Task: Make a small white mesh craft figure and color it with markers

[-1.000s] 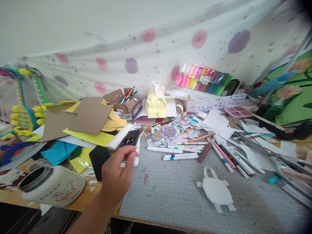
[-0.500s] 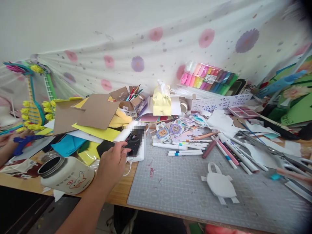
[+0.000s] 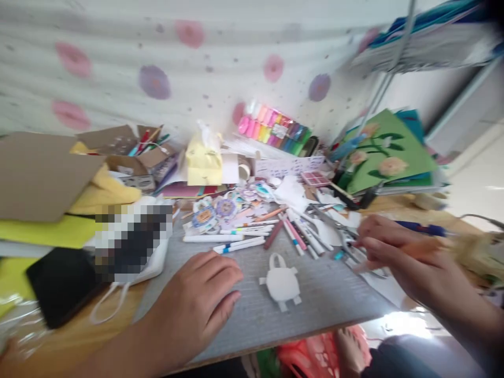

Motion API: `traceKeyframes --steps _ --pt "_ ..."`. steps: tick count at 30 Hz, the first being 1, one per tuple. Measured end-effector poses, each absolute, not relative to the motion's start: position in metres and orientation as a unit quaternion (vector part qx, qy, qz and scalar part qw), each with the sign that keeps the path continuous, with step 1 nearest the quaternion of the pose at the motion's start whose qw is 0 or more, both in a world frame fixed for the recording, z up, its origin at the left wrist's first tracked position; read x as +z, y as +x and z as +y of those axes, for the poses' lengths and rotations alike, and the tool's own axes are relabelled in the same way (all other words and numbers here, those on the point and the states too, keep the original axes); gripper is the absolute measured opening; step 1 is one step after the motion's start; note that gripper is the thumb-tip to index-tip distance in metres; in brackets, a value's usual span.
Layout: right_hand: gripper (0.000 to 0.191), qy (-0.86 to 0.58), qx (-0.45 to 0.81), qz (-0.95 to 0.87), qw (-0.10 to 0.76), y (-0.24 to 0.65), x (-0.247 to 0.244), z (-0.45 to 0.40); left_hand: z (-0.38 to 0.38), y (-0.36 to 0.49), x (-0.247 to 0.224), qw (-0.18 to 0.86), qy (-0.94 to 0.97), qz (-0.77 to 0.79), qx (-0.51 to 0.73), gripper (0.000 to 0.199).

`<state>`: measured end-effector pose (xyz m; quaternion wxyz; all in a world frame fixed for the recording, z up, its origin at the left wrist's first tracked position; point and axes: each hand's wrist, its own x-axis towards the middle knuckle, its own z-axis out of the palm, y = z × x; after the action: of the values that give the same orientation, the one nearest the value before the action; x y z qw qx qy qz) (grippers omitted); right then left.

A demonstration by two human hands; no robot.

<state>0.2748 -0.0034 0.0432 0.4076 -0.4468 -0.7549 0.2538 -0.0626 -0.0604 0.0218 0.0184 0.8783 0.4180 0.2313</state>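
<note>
On the grey cutting mat lies a small white turtle-shaped cutout with a loop at its top. Just left of it, my left hand hovers low over or rests on the mat, fingers loosely bent, thumb apart, nothing visible in them. Farther right, my right hand is closed around a peach-coloured marker; motion blurs it, and its tip points down to the left. Scissors lie beside that hand, partly hidden by it.
Several markers and coloured paper cutouts crowd the mat's back. A phone, blurred out, rests on a white stand at left, near brown card. Behind are a tissue pack and a clay set.
The view has swung right. My left hand has left the phone and come over the mat beside the cutout. My right hand has come into view holding the marker.
</note>
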Motion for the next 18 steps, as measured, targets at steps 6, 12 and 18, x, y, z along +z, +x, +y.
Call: traceKeyframes --steps 6,12,18 --pt "0.019 -0.504 0.189 -0.825 0.171 0.263 0.048 0.026 -0.026 -0.019 0.009 0.064 0.895 0.416 0.15 0.013" --pt "0.022 -0.489 0.14 -0.86 0.047 0.255 0.017 0.042 -0.011 -0.026 -0.027 0.059 0.87 0.444 0.205 0.019" --pt "0.017 -0.463 0.126 -0.877 -0.019 0.251 0.019 0.066 -0.001 -0.036 -0.031 0.07 0.873 0.423 0.231 0.017"
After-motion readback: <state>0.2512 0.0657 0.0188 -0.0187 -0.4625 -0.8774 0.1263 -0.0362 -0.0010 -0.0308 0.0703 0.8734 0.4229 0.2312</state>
